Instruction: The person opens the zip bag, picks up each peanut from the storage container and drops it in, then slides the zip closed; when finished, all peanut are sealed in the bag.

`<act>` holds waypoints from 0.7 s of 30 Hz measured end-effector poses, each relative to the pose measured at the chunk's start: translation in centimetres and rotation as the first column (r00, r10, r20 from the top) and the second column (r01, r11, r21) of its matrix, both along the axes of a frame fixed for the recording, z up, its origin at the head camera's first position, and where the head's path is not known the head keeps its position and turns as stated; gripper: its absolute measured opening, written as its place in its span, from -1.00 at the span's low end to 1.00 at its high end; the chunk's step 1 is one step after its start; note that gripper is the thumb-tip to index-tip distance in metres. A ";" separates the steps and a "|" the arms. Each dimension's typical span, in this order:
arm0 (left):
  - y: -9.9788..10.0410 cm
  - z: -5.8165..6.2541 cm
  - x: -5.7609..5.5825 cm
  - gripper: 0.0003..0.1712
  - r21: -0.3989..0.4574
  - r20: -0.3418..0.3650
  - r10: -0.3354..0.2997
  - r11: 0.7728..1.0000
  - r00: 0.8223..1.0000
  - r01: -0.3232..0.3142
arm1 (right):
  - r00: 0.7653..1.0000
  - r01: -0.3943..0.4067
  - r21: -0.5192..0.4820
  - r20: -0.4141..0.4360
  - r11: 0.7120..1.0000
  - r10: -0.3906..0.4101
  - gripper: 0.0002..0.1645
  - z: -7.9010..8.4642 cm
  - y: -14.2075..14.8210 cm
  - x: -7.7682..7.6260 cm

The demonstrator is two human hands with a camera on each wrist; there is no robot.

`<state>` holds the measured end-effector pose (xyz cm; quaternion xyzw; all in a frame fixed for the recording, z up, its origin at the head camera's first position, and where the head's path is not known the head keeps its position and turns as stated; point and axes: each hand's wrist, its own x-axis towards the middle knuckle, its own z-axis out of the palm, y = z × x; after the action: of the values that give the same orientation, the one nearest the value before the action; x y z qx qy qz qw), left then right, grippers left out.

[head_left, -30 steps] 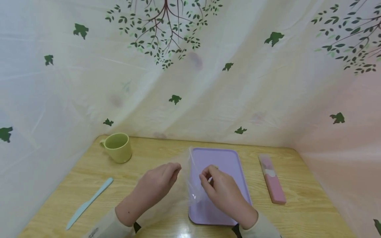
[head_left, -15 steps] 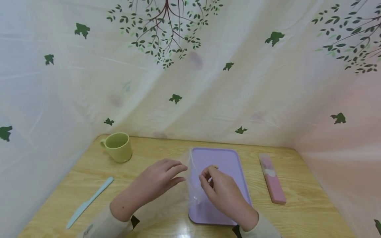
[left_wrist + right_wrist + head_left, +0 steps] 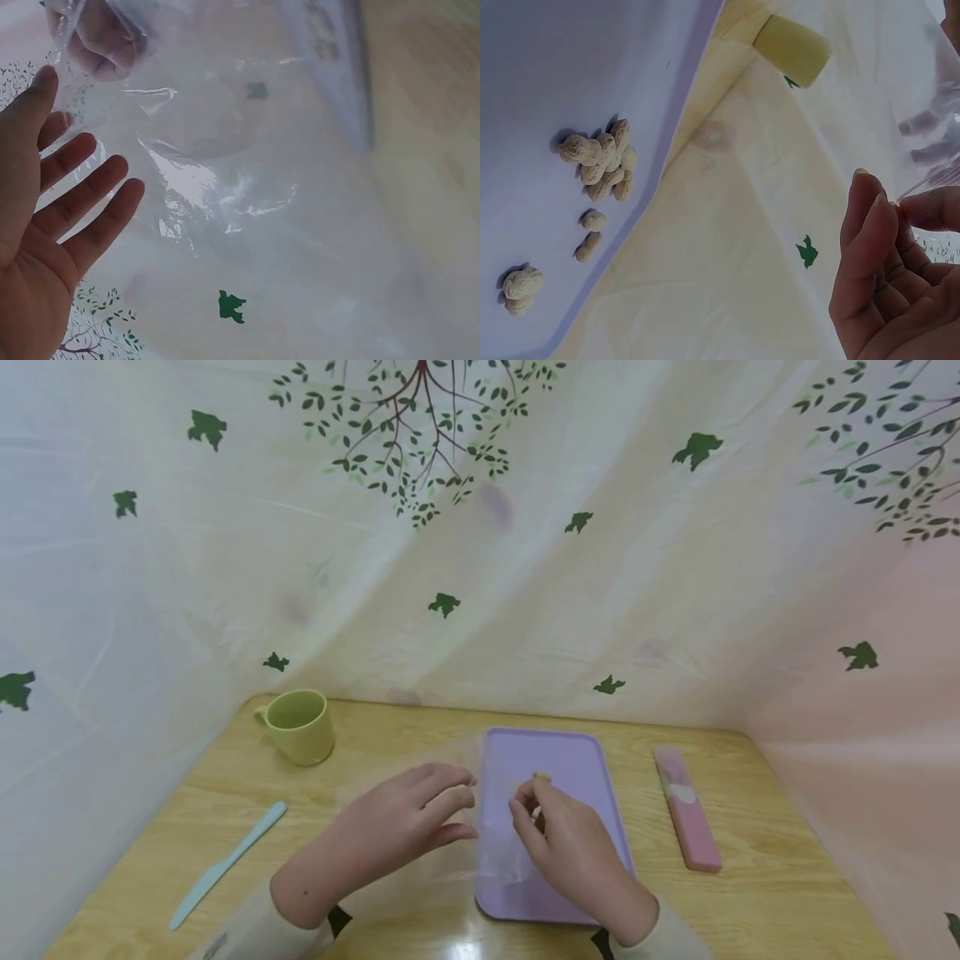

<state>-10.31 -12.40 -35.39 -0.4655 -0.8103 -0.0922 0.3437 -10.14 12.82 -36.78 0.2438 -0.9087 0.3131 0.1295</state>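
A clear plastic bag hangs between the hands, and its thin film is hard to make out in the head view. My right hand pinches the bag's edge between thumb and fingertips above the purple tray. Fingers spread and thumb apart, my left hand is beside the bag's upper edge; whether it touches the film I cannot tell. Several unshelled peanuts lie on the tray in the right wrist view. In the head view the right hand covers most of them.
At the back left stands a yellow-green mug. A light blue plastic knife lies at the left of the wooden table. Right of the tray lies a long pink case. A leaf-patterned cloth hangs behind.
My left hand has let go of the bag's edge and spread its fingers, its thumb moving down away from them. The right hand keeps its pinch, almost still.
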 end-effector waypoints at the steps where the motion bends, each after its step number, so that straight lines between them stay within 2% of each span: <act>1: 0.1 0.1 0.1 -0.70 0.001 -0.024 -0.006 1.000 1.000 0.006 | 1.000 0.002 -0.002 0.001 1.000 -0.002 -0.85 0.0 0.0 0.0; 5: 0.4 0.5 0.5 -0.64 -0.019 -0.116 -0.010 1.000 0.993 0.008 | 1.000 0.000 -0.003 0.007 1.000 0.000 -0.85 -0.2 0.1 -0.2; 9: 0.3 0.5 0.8 -0.64 -0.040 -0.153 -0.011 0.999 0.988 0.005 | 1.000 -0.003 -0.010 0.013 1.000 0.003 -0.85 -0.3 0.1 -0.2; 12: 0.2 0.5 1.0 -0.69 -0.029 -0.177 -0.039 0.999 0.983 0.034 | 1.000 -0.002 -0.016 -0.013 1.000 0.002 -0.85 -0.3 0.1 -0.1; 16: 0.1 0.5 1.1 -0.74 -0.025 -0.189 -0.081 0.997 0.979 0.077 | 0.999 -0.004 -0.021 -0.051 1.000 0.003 -0.83 -0.4 0.1 -0.1; 21: -0.2 0.5 1.1 -0.75 -0.051 -0.162 -0.106 0.994 0.981 0.098 | 0.999 -0.004 -0.043 -0.043 0.999 0.002 -0.83 -0.4 0.1 0.0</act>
<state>-9.26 -12.58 -34.92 -0.5197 -0.7561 -0.0536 0.3940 -10.14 12.91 -37.15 0.2489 -0.8984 0.3275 0.1537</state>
